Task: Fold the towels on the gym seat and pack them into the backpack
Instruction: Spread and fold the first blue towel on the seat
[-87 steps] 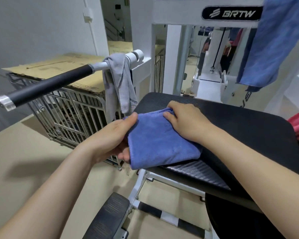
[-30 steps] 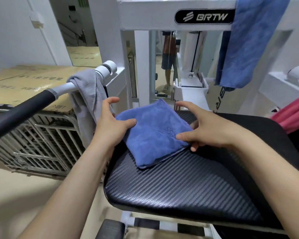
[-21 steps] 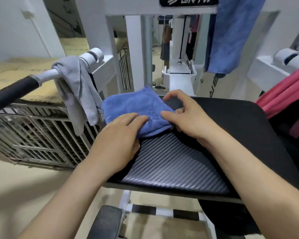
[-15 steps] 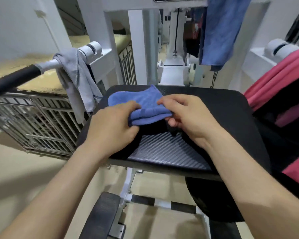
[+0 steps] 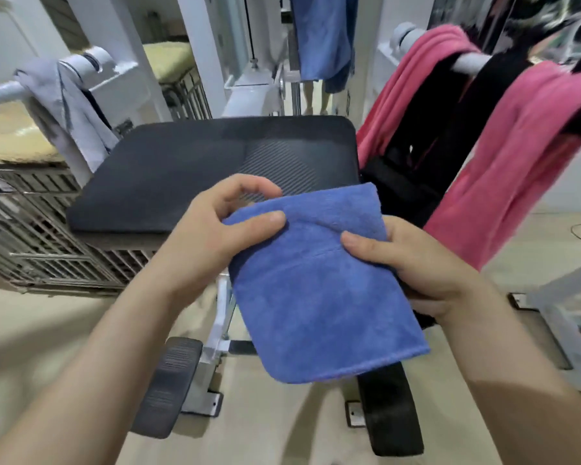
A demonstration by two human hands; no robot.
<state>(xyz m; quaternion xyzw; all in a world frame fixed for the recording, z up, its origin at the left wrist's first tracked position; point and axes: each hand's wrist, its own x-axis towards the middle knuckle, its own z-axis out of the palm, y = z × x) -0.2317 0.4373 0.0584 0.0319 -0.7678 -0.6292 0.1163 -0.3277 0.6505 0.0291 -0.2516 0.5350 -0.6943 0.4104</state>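
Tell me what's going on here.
A person holds a folded towel in both hands, in the air in front of the seat. The left hand pinches its upper left corner and the right hand grips its right edge. It is not yet packed. What looks like the backpack, pink and black, hangs on the right. A grey towel and a blue towel hang on the machine, unfolded.

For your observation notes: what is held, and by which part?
The folded blue towel: left hand pinches its upper-left corner, right hand grips its right edge.
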